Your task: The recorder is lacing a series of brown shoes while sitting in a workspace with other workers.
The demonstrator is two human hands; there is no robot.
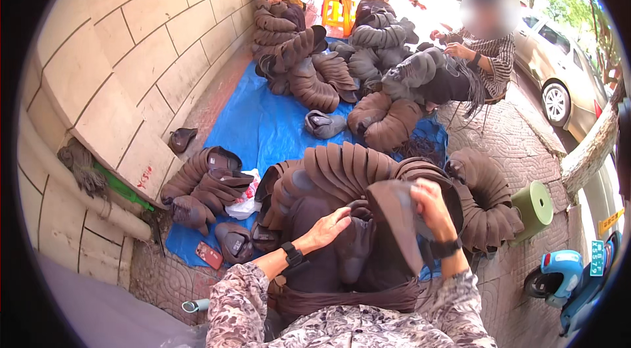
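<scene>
My right hand [432,207] grips a brown shoe upper [394,216] by its edge and holds it raised over my lap. To its left, my left hand [327,228] has its fingers stretched toward a dark shoe upper [355,246] lying on my lap; I cannot tell whether the fingertips touch it. A long curved row of nested brown shoe uppers [342,167] arches just beyond both hands. A bundle of thin brown laces [348,303] lies across my lap, close to my waist.
A blue sheet [243,118] bears more stacks of uppers [312,85], a white plastic bag [246,197] and a red phone [209,256]. Three people sit farther off. A green cylinder [532,211] and a blue scooter [562,276] stand right; a wall [144,32] runs left.
</scene>
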